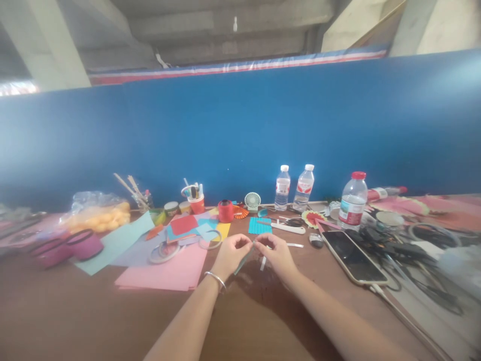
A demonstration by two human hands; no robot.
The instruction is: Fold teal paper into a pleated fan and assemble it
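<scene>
My left hand, with a silver bangle at the wrist, pinches a small strip of grey-green paper that hangs below its fingers. Fingertip to fingertip with it, my right hand is closed on the upper end of the same strip. The exact hold is partly hidden by the fingers. Narrow white strips lie on the table beside and under my right hand. Just beyond the hands are a pleated blue paper and a white-handled cutter.
Pink paper sheets and tape rolls lie left. A phone on a charging cable, tangled black cables and a red-capped bottle crowd the right. Two water bottles and a small fan stand before the blue partition.
</scene>
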